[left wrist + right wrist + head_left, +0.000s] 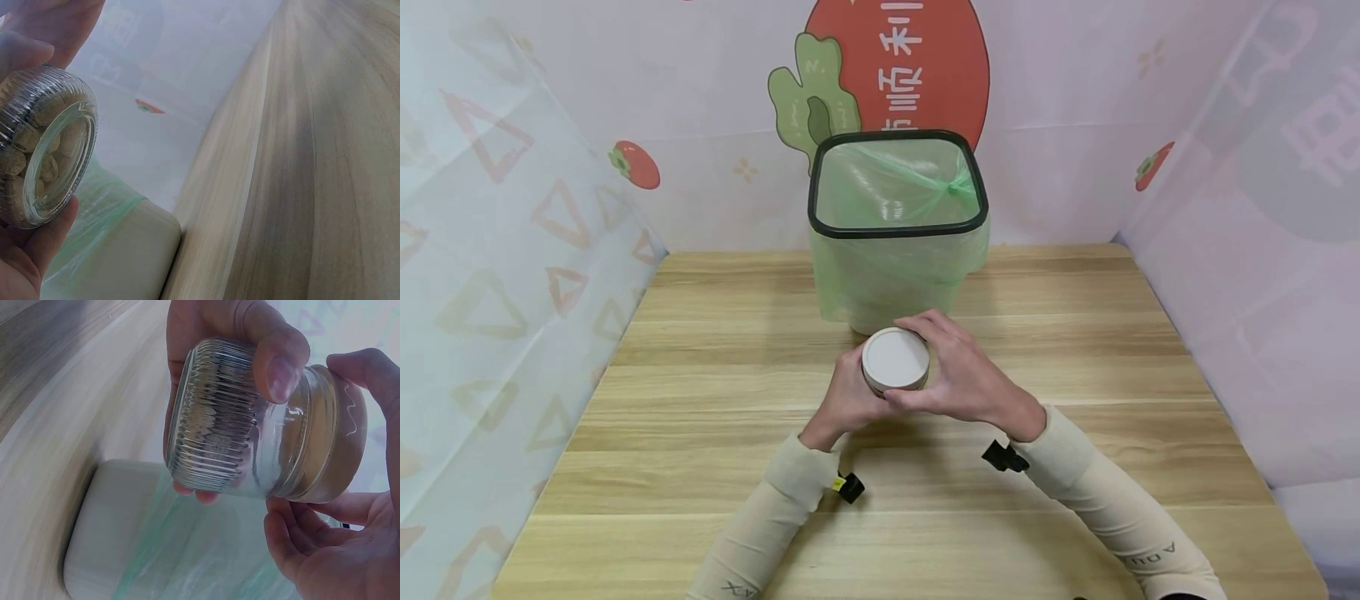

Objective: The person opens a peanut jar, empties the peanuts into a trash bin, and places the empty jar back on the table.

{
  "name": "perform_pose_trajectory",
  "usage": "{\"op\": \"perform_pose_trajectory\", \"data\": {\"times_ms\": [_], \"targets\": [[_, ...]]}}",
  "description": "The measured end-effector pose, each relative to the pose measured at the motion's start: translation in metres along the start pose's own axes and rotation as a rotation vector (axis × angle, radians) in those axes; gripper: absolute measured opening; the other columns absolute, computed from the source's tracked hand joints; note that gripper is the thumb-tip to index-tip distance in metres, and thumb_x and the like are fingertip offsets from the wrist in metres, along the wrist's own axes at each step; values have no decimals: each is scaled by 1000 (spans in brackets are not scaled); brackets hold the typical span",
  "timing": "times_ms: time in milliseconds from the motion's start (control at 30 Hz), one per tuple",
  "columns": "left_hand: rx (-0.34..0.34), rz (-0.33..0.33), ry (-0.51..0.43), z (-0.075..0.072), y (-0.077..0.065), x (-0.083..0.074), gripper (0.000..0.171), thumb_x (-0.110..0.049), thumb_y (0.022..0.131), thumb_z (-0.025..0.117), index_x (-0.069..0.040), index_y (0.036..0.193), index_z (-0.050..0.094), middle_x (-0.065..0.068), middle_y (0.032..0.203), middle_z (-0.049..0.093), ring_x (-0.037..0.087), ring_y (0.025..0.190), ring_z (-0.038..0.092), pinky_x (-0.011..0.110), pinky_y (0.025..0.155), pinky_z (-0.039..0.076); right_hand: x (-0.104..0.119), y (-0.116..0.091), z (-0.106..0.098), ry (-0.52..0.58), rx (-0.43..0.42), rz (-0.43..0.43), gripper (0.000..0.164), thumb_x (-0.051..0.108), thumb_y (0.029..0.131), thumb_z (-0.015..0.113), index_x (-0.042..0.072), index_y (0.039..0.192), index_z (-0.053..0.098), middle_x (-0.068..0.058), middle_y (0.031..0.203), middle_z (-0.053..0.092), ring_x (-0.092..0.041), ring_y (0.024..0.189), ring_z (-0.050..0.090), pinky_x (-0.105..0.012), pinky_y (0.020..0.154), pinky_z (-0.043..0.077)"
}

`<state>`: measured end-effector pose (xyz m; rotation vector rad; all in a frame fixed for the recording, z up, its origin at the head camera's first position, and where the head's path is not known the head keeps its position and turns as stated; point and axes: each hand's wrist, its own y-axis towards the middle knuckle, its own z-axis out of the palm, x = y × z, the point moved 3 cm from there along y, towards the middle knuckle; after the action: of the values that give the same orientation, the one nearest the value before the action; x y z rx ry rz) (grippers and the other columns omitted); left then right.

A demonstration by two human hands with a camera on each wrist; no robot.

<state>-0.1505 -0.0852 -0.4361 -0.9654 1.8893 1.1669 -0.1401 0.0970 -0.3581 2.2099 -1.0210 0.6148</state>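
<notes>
A ribbed clear glass jar [215, 425] with a cream lid [895, 360] is held off the tabletop in front of the bin. My left hand [848, 396] grips the glass body, its thumb lying along the side in the right wrist view. Around the lid's rim curl the fingers and thumb of my right hand [962, 375]. The lid sits on the jar's mouth; whether it is loose cannot be seen. Through the jar's base, brownish rounded pieces [49, 167] show inside.
Just beyond the hands stands a pale bin with a black rim [898, 232], lined with a green translucent bag [887, 275] knotted at one side. A wood-grain tabletop [700, 467] lies below. Printed cloth walls [715, 200] enclose the back and both sides.
</notes>
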Motion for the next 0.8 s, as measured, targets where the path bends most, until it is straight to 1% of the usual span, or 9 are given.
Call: {"op": "perform_pose_trajectory", "data": {"times_ms": [133,267,433,533,600,667,800], "targets": [[-2,-18,1,0,-1,-1,77,-13,66,93,3,135,63,20,123,74,33,112,72,41,99,59,1,0,-2,4,1,-5,83,41,74,95,6,141,61,-4,128,63,-19,112,64,-40,95,58],[-5,-44,3,0,-1,-1,80,-15,65,95,0,136,64,18,124,75,30,113,72,39,100,59,2,0,-6,3,-4,-4,83,41,74,96,5,141,60,-5,128,62,-20,113,64,-40,95,58],[-8,-72,6,1,0,0,80,-19,64,97,-5,137,65,13,125,75,26,114,71,37,100,58,1,-1,-11,3,-11,19,85,41,73,96,4,141,60,-8,131,62,-23,116,65,-46,96,59],[-4,-79,-5,1,-1,-1,80,-19,65,99,-7,137,65,11,126,75,24,115,71,37,100,57,-1,-2,-14,-5,-17,33,86,39,73,96,4,142,59,-9,134,62,-24,119,64,-47,97,59],[-2,-79,-14,1,0,-1,80,-19,65,99,-7,136,65,10,126,75,24,115,70,36,100,57,-2,-2,-16,-10,-26,36,87,37,73,96,3,143,59,-9,135,62,-25,120,65,-45,97,59],[-1,-78,-23,1,0,-2,79,-19,65,99,-8,135,66,9,126,75,23,115,70,35,100,57,-3,-3,-18,-12,-36,33,86,35,72,96,2,143,59,-10,135,63,-25,119,65,-44,96,58],[3,-79,-42,1,1,-3,78,-17,65,99,-9,135,66,8,127,75,22,117,70,33,101,57,-5,-6,-22,-23,-55,39,85,36,72,96,4,142,60,-10,133,63,-25,116,65,-46,93,59]]}}
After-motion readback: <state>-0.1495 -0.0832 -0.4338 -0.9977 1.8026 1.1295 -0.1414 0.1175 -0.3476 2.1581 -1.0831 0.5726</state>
